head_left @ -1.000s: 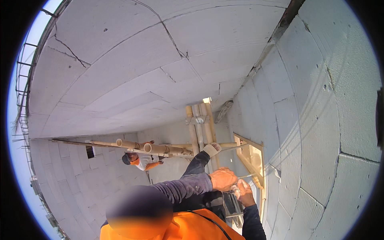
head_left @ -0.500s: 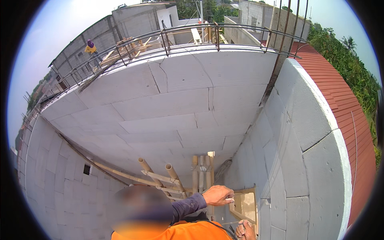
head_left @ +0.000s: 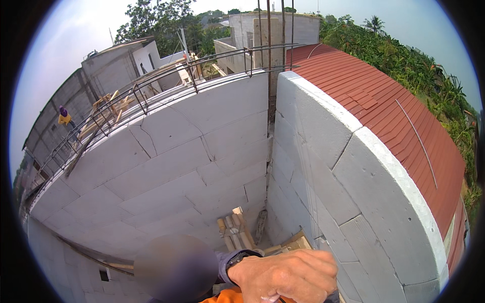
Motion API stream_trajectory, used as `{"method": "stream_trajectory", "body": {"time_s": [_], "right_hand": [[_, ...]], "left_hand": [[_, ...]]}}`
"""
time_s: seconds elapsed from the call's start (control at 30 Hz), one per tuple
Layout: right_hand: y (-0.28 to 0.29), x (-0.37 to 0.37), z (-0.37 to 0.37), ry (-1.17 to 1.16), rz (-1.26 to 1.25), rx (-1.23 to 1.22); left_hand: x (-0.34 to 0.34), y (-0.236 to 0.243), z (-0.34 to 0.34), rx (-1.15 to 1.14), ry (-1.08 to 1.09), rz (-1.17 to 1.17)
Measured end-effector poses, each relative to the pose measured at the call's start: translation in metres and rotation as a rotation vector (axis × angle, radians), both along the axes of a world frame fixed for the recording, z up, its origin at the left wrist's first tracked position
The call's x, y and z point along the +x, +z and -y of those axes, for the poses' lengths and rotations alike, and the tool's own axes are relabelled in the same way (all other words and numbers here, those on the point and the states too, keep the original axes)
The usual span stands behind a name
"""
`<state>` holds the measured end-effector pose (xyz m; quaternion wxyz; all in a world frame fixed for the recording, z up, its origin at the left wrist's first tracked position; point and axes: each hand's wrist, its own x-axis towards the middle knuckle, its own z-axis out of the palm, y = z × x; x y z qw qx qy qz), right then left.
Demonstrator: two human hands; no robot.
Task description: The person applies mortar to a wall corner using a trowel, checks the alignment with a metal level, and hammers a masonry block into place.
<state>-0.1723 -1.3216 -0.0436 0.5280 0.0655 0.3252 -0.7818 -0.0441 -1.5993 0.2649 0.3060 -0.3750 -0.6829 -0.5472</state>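
My left hand (head_left: 285,275) reaches across the lower middle, back of the hand upward, with a dark watch (head_left: 237,257) on the wrist. Its fingers curl down out of sight, so whatever they hold is hidden. A round blurred patch covers part of the dark-sleeved left arm. Orange clothing (head_left: 225,295) shows beneath the wrist. My right hand is out of sight; a bit of dark cloth (head_left: 333,297) shows beside the left knuckles. Beyond the hand, the right-hand wall of pale blocks (head_left: 323,187) rises, nearest to it, with round wooden poles (head_left: 235,230) in the corner below.
A far wall of pale blocks (head_left: 202,146) meets the right wall at a corner with upright steel bars (head_left: 269,40). A rebar cage (head_left: 136,96) runs along its top. Outside lies a red roof (head_left: 384,116). A distant person in yellow (head_left: 64,118) stands at far left.
The view has swung right, bringing more of the red roof in. My left hand now looks larger and nearer, lower in the picture. My right hand, visible before near the bottom, has gone from sight.
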Motion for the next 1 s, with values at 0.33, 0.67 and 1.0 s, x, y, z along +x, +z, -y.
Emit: {"method": "stream_trajectory", "body": {"time_s": [0.33, 0.67, 1.0], "right_hand": [[0.146, -0.054, 0.054, -0.132, -0.479, -0.005], [0.334, -0.118, 0.184, -0.415, -1.728, 0.857], [0.374, -0.246, 0.37, -0.037, -1.991, 1.012]], "left_hand": [[-0.021, -0.031, 0.059, -0.004, 0.13, 0.151], [0.028, -0.025, 0.41, -0.509, 1.935, 0.017], [0.036, -0.02, 0.467, -0.822, 1.957, 0.467]]}}
